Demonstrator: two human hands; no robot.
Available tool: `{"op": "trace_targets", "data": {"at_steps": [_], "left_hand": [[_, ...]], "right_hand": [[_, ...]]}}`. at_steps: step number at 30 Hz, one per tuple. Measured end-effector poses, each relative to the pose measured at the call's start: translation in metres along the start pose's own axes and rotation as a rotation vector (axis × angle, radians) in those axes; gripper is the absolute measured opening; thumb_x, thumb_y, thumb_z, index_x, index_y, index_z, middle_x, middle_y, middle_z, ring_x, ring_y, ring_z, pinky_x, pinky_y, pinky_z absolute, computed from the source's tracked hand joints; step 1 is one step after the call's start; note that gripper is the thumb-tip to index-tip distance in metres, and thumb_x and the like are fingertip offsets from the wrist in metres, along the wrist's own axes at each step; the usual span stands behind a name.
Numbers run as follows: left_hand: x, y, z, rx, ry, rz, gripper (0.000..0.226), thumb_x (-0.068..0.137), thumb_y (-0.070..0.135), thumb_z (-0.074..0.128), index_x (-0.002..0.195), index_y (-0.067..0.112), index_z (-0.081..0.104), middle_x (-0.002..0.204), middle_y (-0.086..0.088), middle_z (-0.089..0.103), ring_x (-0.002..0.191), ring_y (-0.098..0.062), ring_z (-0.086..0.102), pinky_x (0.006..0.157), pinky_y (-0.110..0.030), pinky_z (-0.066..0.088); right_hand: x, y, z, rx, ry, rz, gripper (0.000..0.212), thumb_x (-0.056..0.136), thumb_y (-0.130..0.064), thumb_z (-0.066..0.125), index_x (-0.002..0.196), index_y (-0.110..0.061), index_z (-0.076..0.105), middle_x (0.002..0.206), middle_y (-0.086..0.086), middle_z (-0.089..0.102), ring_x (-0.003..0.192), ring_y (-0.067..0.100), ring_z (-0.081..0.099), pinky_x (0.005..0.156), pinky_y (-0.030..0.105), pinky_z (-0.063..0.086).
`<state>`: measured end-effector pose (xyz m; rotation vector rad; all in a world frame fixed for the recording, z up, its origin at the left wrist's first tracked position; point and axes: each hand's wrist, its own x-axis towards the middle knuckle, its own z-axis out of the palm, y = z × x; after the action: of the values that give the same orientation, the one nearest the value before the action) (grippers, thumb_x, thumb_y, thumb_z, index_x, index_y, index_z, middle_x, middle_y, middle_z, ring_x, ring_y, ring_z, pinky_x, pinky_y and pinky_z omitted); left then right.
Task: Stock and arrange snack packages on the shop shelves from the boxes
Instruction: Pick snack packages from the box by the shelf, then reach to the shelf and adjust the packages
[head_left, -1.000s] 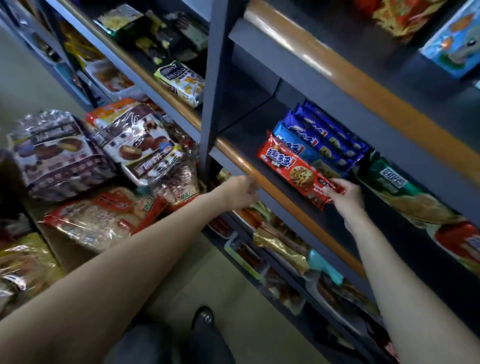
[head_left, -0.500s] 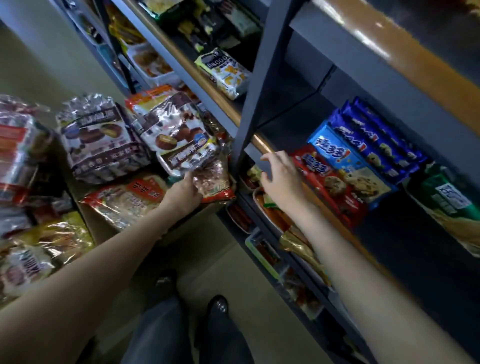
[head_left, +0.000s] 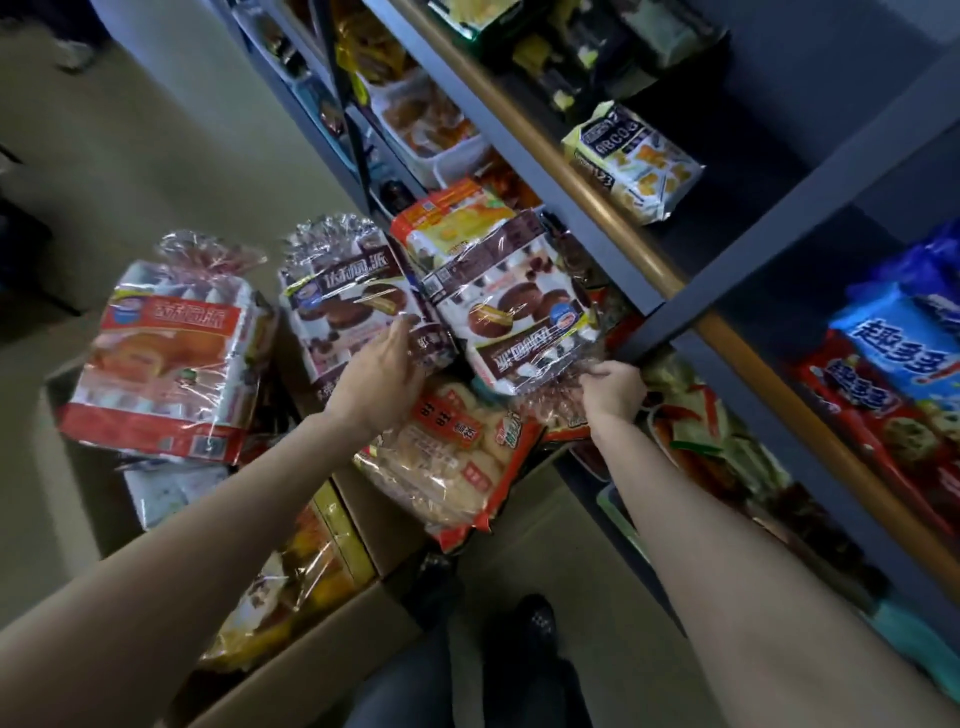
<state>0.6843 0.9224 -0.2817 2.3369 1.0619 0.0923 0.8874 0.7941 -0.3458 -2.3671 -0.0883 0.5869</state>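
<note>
Dark grey shelves (head_left: 769, 228) with wood-toned front edges run along the right; on one board lies a white-and-navy cracker bag (head_left: 631, 161), tilted toward the edge; on the board below, at the right, blue cookie packs (head_left: 904, 353) rest on red cookie packs (head_left: 857, 400); lower boards hold mixed snacks, too dim to tell; on the beige floor (head_left: 171, 156) at left stand open cardboard boxes (head_left: 311, 660).

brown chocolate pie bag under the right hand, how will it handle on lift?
Chocolate pie bag: glossy crinkled film, probably slippery and floppy. Right hand pinches only its gathered lower end, so it may sag. Bulky with individually wrapped cakes, likely light.
</note>
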Motion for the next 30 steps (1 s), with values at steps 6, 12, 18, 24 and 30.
{"op": "trace_targets", "data": {"at_steps": [6,12,18,24,30], "left_hand": [[0.048,0.042,-0.031,0.078,0.057,0.236,0.065,0.086,0.01,0.052,0.145,0.003,0.025,0.138,-0.019,0.04,0.126,-0.036,0.038,0.107,-0.044,0.032],[0.068,0.128,-0.073,0.176,-0.099,0.518,0.097,0.077,0.029,0.067,0.15,0.027,0.002,0.156,-0.004,0.007,0.136,-0.035,0.019,0.107,-0.049,0.025],[0.017,0.214,-0.091,0.143,-0.278,0.757,0.118,0.066,0.049,0.079,0.147,0.035,-0.005,0.156,-0.002,0.01,0.142,-0.026,0.016,0.113,-0.042,0.016],[-0.084,0.332,-0.056,0.09,-0.521,0.9,0.091,0.071,0.033,0.079,0.143,0.029,0.025,0.129,-0.001,0.052,0.113,-0.016,0.052,0.097,-0.027,0.041],[-0.205,0.451,-0.031,0.012,-0.327,1.124,0.069,0.072,0.029,0.077,0.129,0.013,0.042,0.109,-0.003,0.06,0.098,-0.021,0.057,0.083,-0.031,0.044]], "right_hand": [[-0.05,-0.087,-0.075,-0.294,0.187,-0.697,0.011,0.088,-0.001,0.056,0.087,-0.005,0.066,0.093,0.011,0.064,0.086,0.029,0.06,0.064,0.03,0.04],[-0.101,-0.151,-0.176,-0.511,0.361,-1.023,0.013,0.087,-0.005,0.053,0.085,-0.008,0.065,0.088,0.006,0.064,0.084,0.032,0.059,0.061,0.04,0.048],[-0.16,-0.125,-0.3,-0.724,0.278,-1.092,0.011,0.082,-0.009,0.063,0.081,-0.016,0.071,0.089,0.006,0.053,0.097,0.027,0.051,0.075,0.04,0.046],[-0.235,-0.046,-0.421,-0.739,0.474,-0.875,0.012,0.089,-0.017,0.059,0.093,-0.023,0.069,0.092,-0.003,0.041,0.087,0.016,0.047,0.069,0.029,0.035],[-0.311,0.067,-0.537,-0.528,0.811,-0.748,0.011,0.087,-0.012,0.06,0.088,-0.018,0.069,0.084,-0.01,0.061,0.083,0.012,0.056,0.075,0.035,0.049]]}}
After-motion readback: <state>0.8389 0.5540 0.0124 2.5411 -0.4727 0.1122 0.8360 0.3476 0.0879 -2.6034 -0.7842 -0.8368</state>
